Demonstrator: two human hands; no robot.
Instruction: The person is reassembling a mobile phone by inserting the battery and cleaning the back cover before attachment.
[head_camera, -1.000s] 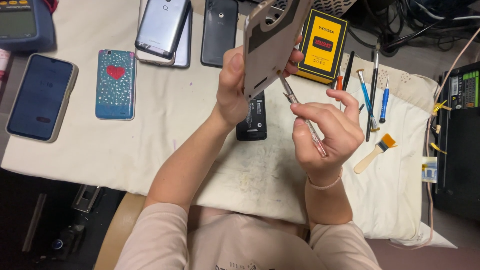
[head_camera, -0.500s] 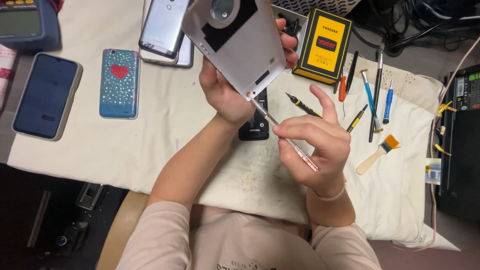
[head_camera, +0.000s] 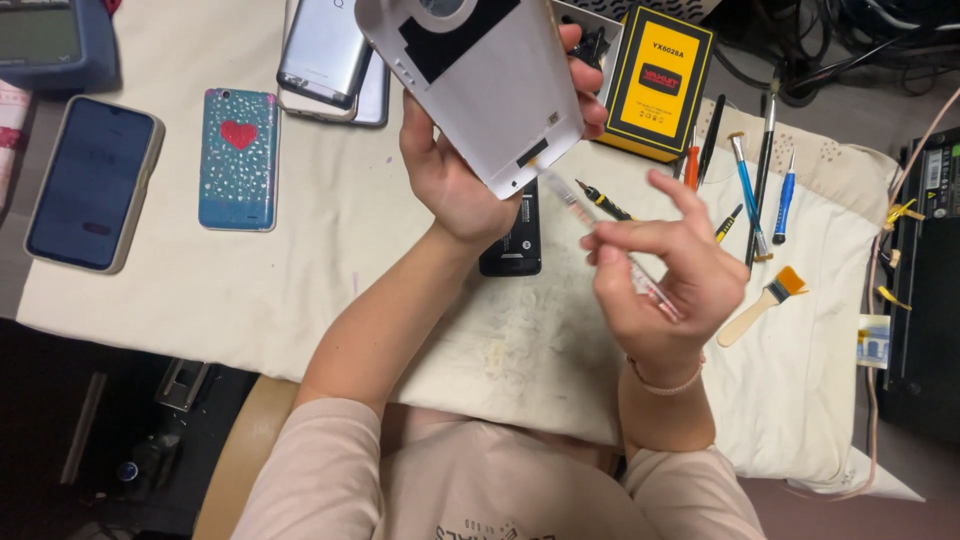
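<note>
the white phone back cover (head_camera: 480, 85) sits at the top centre of the frame, lifted off the cloth and tilted, its inner side with a dark patch facing the camera. the left hand (head_camera: 455, 170) grips it from below, thumb on the left edge and fingertips curled around the right edge. the right hand (head_camera: 660, 275), at centre right, pinches a thin screwdriver (head_camera: 600, 235) between thumb and fingers, the index finger raised; the tool's tip meets the lower edge of the cover.

directly under the cover and partly hidden by the left wrist lies a small black phone (head_camera: 515, 240). just right of the cover stands a yellow box (head_camera: 660, 85), and beside it a row of screwdrivers (head_camera: 750, 190) and a small brush (head_camera: 760, 305), the right hand covering some of them. at upper left lie a phone in a blue case with a red heart (head_camera: 238, 160), a dark phone (head_camera: 92, 183) and a stack of silver phones (head_camera: 325, 50), all on the white cloth (head_camera: 330, 270).
</note>
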